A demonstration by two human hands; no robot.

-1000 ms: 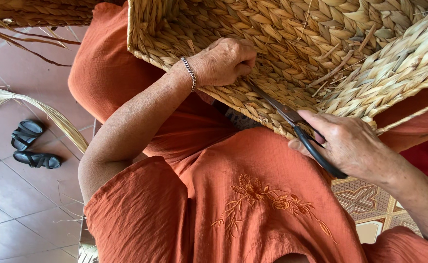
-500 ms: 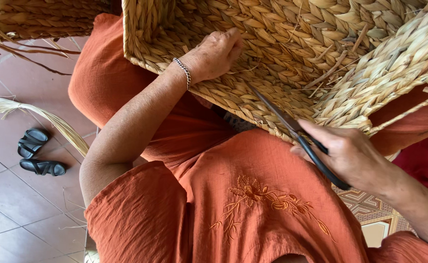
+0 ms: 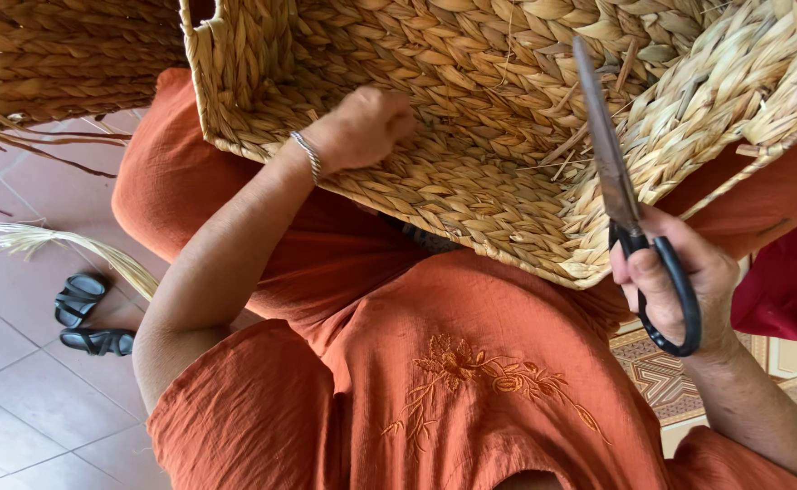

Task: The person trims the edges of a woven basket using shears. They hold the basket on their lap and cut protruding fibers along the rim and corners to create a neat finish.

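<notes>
The right hand (image 3: 689, 281) grips black-handled scissors (image 3: 630, 209) (blades together, pointing up) against a woven basket (image 3: 507, 109) of pale braided straw lying on the orange-clad lap. The left hand (image 3: 362, 127), curled shut, presses on the basket's weave. Black sandals (image 3: 90, 313) lie on the tiled floor (image 3: 17, 399).

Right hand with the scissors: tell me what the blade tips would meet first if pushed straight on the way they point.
The right hand holds the scissors with blades pointing up the picture. Pushed straight on, the tips would probably meet the woven basket first; depth is unclear, so they may already be touching it.
</notes>
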